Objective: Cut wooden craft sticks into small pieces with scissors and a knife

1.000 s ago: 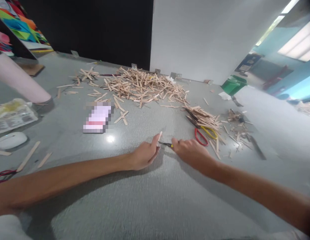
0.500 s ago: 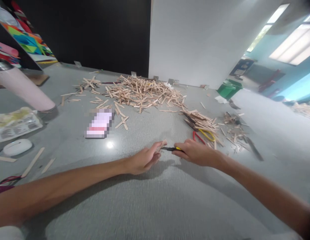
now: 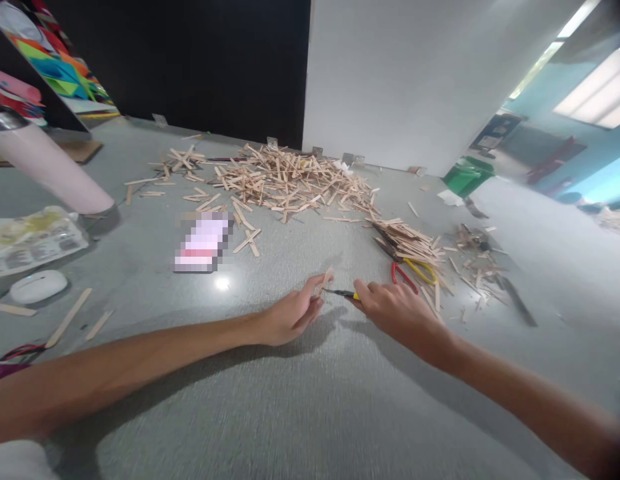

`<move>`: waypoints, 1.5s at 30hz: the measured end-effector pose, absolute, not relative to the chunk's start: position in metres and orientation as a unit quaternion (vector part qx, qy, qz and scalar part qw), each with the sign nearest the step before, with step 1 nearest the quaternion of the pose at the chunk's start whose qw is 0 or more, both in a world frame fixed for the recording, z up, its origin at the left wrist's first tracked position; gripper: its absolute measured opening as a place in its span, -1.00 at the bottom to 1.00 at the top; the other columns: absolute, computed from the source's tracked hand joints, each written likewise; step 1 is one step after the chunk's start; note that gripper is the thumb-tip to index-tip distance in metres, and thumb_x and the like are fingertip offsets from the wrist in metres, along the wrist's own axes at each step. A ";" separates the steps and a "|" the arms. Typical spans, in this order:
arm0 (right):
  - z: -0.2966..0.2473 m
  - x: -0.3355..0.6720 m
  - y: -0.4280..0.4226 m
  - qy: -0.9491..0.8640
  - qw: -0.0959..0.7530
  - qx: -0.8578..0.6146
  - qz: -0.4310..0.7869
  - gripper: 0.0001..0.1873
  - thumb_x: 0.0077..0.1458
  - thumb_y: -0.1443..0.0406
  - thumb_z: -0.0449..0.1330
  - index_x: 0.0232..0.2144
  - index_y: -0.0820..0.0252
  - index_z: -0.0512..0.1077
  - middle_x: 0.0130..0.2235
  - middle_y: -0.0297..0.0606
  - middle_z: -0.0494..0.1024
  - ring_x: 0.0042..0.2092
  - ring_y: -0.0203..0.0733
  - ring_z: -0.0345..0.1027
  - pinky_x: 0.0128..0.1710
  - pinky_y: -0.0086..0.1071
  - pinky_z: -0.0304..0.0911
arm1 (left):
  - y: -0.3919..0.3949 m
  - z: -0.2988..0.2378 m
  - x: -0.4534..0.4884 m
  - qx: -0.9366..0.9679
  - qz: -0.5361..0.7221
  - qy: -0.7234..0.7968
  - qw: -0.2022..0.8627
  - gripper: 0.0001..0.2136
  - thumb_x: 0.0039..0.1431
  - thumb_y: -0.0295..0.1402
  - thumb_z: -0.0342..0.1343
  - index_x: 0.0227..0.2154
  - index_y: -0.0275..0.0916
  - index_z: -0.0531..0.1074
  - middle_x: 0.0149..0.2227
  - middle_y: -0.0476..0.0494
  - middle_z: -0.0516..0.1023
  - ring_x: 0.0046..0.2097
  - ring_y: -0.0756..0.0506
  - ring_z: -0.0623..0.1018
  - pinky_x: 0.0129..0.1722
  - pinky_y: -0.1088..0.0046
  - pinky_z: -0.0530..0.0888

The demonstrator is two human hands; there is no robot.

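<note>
My left hand point(image 3: 291, 313) rests on the grey table point(image 3: 310, 400) and pinches a short wooden stick point(image 3: 325, 280) that points up and away. My right hand point(image 3: 397, 311) is closed around a small tool with a yellow and black handle point(image 3: 346, 294); its dark metal tip touches the stick. The two hands are almost touching in the middle of the table.
A big heap of wooden sticks point(image 3: 290, 180) lies at the back, a smaller stack point(image 3: 407, 239) and red-and-yellow scissors point(image 3: 413, 272) to the right. A blurred-out flat object point(image 3: 203, 243), a pink cylinder point(image 3: 53, 170), a white mouse point(image 3: 37, 287) and loose sticks point(image 3: 70, 317) lie left. A green bin point(image 3: 465, 177) stands back right.
The stick in my left hand tipped down flat and has come back up to a slant. My right hand stayed on the tool, its tip at the stick. The camera shifted slightly.
</note>
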State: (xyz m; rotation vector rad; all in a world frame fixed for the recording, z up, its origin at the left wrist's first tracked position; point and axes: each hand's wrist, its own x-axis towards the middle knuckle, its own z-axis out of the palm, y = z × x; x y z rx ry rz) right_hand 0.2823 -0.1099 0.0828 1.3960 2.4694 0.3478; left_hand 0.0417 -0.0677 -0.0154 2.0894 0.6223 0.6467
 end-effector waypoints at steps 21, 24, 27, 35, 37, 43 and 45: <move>0.081 0.281 -0.094 0.879 0.174 0.427 0.117 -0.79 0.46 0.48 0.06 -0.18 0.27 0.48 -0.43 -0.15 0.59 -0.46 -0.14 0.46 -0.49 -0.30 -0.10 | -0.070 -0.022 0.047 0.854 0.228 0.298 0.360 -0.48 0.57 -0.31 -0.23 0.44 -0.45 -0.10 -0.53 0.17 0.26 -0.57 -0.01 0.31 -0.47 0.48 0.21; 0.084 0.293 -0.076 0.887 0.153 0.435 0.005 -0.67 0.56 0.17 0.07 -0.15 0.26 0.51 -0.40 -0.18 0.57 -0.41 -0.15 0.46 -0.44 -0.34 -0.07 | -0.068 -0.022 0.044 0.851 0.227 0.276 0.384 -0.50 0.61 -0.27 -0.24 0.45 -0.40 -0.09 -0.49 0.15 0.29 -0.53 0.00 0.34 -0.45 0.49 0.27; 0.092 0.299 -0.063 0.891 0.098 0.430 -0.104 -0.57 0.56 0.08 0.05 -0.22 0.23 0.53 -0.38 -0.22 0.51 -0.34 -0.16 0.44 -0.37 -0.36 -0.01 | -0.067 -0.020 0.041 0.829 0.261 0.235 0.435 -0.51 0.64 -0.22 -0.26 0.47 -0.31 -0.13 -0.45 0.15 0.28 -0.48 0.00 0.34 -0.40 0.49 0.33; 0.094 0.301 -0.049 0.869 0.043 0.394 -0.297 -0.46 0.53 -0.01 -0.04 -0.39 0.18 0.42 -0.43 -0.29 0.46 -0.27 -0.14 0.37 -0.26 -0.34 0.10 | -0.068 -0.019 0.037 0.792 0.302 0.194 0.494 -0.50 0.66 -0.14 -0.24 0.48 -0.24 -0.09 -0.43 0.15 0.20 -0.44 0.00 0.30 -0.39 0.49 0.33; 0.092 0.303 -0.045 0.862 0.045 0.387 -0.325 -0.45 0.52 -0.02 -0.04 -0.42 0.17 0.38 -0.46 -0.32 0.44 -0.35 -0.20 0.33 -0.29 -0.35 0.09 | -0.068 -0.019 0.036 0.789 0.302 0.192 0.498 -0.50 0.66 -0.15 -0.24 0.48 -0.25 -0.08 -0.43 0.15 0.19 -0.44 0.00 0.30 -0.39 0.49 0.33; 0.103 0.303 -0.047 0.881 0.052 0.386 -0.268 -0.47 0.55 0.02 -0.04 -0.40 0.18 0.41 -0.44 -0.29 0.49 -0.29 -0.15 0.42 -0.30 -0.36 0.07 | -0.067 -0.018 0.037 0.786 0.303 0.198 0.502 -0.52 0.66 -0.15 -0.23 0.47 -0.24 -0.06 -0.46 0.17 0.19 -0.45 -0.01 0.30 -0.39 0.48 0.33; 0.105 0.300 -0.052 0.892 0.066 0.410 -0.179 -0.50 0.56 0.04 -0.02 -0.34 0.18 0.46 -0.44 -0.27 0.49 -0.32 -0.14 0.42 -0.36 -0.36 0.00 | -0.066 -0.018 0.038 0.780 0.309 0.207 0.503 -0.53 0.66 -0.17 -0.24 0.47 -0.23 -0.05 -0.48 0.17 0.20 -0.46 -0.01 0.30 -0.39 0.47 0.34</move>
